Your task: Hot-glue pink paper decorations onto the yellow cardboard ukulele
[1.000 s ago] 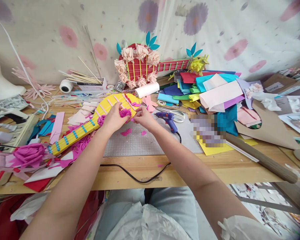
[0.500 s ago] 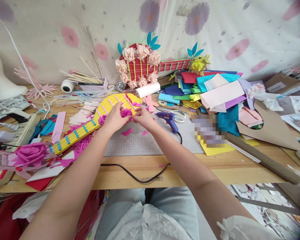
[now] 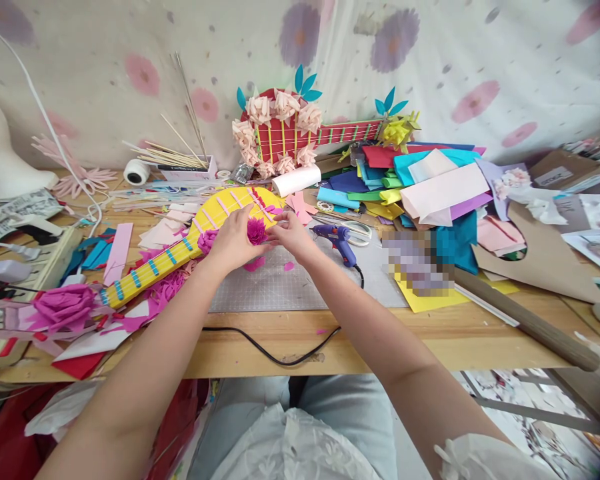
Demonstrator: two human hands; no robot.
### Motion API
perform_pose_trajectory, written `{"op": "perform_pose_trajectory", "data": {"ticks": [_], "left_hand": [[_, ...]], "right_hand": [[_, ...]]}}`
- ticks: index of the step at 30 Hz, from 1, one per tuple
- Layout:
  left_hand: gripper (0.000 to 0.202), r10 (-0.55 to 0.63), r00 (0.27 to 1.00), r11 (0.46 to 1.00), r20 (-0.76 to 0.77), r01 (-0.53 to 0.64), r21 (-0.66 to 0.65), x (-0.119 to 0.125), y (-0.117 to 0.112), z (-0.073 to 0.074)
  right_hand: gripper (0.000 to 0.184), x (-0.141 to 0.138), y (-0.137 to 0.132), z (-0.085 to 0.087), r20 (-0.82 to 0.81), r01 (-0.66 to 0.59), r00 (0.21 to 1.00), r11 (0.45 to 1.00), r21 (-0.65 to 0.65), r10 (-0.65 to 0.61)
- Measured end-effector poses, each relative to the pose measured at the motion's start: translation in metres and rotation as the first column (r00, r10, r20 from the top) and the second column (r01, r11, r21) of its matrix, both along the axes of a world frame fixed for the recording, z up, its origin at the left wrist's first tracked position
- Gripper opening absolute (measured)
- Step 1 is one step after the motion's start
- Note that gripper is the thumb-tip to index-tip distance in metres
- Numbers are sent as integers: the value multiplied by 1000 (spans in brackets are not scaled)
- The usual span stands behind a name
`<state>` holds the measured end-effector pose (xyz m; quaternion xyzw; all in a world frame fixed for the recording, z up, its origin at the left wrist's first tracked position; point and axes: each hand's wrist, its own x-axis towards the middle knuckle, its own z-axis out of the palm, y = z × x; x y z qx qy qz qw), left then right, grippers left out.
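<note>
A magenta paper flower (image 3: 256, 231) sits between my two hands at the lower edge of a yellow paper lute (image 3: 219, 204). My left hand (image 3: 233, 241) is curved around the flower's left side, its thumb stretched beneath. From the right, my right hand (image 3: 291, 235) has its bent fingertips at the petals; the exact contact is partly hidden. Pink strips and white strings cross the lute's body, and blue strips cross its neck (image 3: 155, 268). Another magenta flower (image 3: 207, 241) is on the edge left of my left hand. A magenta paper scrap (image 3: 289, 266) lies on the grey cutting mat (image 3: 300, 293).
A blue glue gun (image 3: 337, 241) lies right of my right hand, its black cord (image 3: 280, 362) looping along the table's front. Scissors (image 3: 363, 232) are behind it. A red paper guitar (image 3: 280, 137) with pale roses stands at the back. Coloured paper (image 3: 443, 190) is piled right.
My hands have shifted slightly around the flower, which now faces up more and shows a rounder shape. The right fingers have loosened a little and the left thumb reaches further underneath.
</note>
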<state>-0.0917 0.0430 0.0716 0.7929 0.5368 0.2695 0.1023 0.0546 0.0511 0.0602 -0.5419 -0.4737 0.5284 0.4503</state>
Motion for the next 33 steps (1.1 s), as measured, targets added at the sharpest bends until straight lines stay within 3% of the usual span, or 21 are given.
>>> {"op": "perform_pose_trajectory", "data": {"ticks": [8,16,26,30,33], "left_hand": [[79,32,991,978,-129,-5,208,11,-1,-7],[72,2,992,972,-125,27,234,10,-1,-10],[66,-5,991,977,-135,33,212,8,-1,-7],[69,-66,985,980,-157,93,175,5,-8,0],[56,-53,999,966,-10,53,251,-1,-15,11]], "right_hand": [[25,1,0,0,27,15,1000,1000,14,-15],[25,-4,-6,17,-68,25,997,999,-41,-28],[26,-3,-6,15,-172,63,982,995,-71,-74],[26,11,-8,8,-103,74,992,997,0,-74],[24,32,-12,-7,65,39,997,996,75,-44]]}}
